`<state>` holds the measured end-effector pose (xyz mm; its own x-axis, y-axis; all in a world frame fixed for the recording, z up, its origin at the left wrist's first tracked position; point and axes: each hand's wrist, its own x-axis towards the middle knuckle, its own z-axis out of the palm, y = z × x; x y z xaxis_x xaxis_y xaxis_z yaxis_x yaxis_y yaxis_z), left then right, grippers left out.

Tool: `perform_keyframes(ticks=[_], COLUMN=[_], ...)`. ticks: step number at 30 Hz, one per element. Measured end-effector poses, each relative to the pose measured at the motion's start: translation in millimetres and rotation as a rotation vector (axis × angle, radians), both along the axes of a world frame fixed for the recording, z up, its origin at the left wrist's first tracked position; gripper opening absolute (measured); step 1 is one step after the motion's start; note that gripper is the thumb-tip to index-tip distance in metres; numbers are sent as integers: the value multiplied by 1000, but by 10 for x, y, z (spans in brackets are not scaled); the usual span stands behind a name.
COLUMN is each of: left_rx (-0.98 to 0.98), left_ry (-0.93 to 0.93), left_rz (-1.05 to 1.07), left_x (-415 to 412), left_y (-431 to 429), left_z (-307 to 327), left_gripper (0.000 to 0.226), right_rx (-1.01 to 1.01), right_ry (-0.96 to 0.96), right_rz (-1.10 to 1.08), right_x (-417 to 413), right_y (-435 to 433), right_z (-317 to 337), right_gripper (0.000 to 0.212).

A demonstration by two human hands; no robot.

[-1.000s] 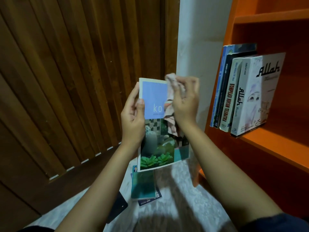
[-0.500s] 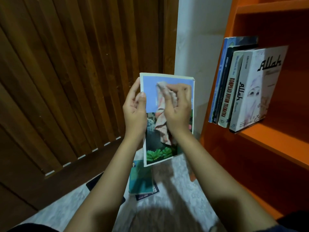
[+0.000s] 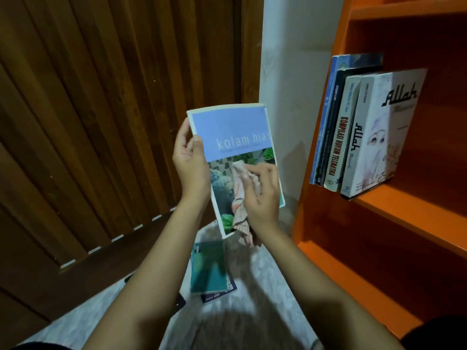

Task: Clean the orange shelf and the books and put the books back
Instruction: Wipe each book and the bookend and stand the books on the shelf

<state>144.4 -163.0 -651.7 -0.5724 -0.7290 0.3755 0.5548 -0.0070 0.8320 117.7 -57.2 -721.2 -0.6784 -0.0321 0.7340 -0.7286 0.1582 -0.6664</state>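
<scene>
— What sort of room is it?
— A pale marbled floor [image 3: 265, 286], a dark slatted wooden door [image 3: 101, 122] on the left, a strip of white wall [image 3: 290, 72] in the middle, and the orange shelf [image 3: 379, 215] on the right. A row of books [image 3: 338, 137] stands on one board, leaning slightly, with the white "Allah" book [image 3: 386, 132] outermost.
— Anything on the floor?
— A teal book [image 3: 208, 266] lies flat on top of a dark blue one [image 3: 222, 294]. A dark flat thing [image 3: 180, 303] by the left forearm is too shadowed to name; possibly another book.
— And the hands?
— Both are raised in front of the wall. The left grip [image 3: 189, 165] is clamped on the left edge of the "kolam hias" book [image 3: 235, 132], thumb on the cover, holding it upright and tilted in the air, near the shelf but off it. The right grip [image 3: 260, 195] is curled round a striped pinkish cloth [image 3: 240, 193] and presses it against the garden photo on the lower cover. The cloth's tail hangs past the book's bottom edge.
</scene>
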Motion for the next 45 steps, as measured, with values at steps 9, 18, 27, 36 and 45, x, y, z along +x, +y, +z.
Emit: perform_keyframes(ticks=[9, 18, 27, 36, 45], left_rx=[138, 114, -78, -237, -454], left_ry=[5, -5, 55, 162, 188], left_rz=[176, 94, -207, -300, -223], left_x=[47, 361, 607, 434, -182], left_y=[-201, -382, -3, 865, 1959], left_z=[15, 92, 298, 546, 382], left_gripper=[39, 39, 38, 36, 49], right_rx=[118, 188, -132, -302, -420], right_ry=[-37, -71, -391, -349, -145], right_rz=[24, 10, 152, 31, -221], right_x=[177, 216, 22, 38, -259], right_y=[-17, 78, 677, 1481, 2295], right_z=[-104, -224, 406, 1156, 1266], right_gripper=[19, 21, 23, 35, 25])
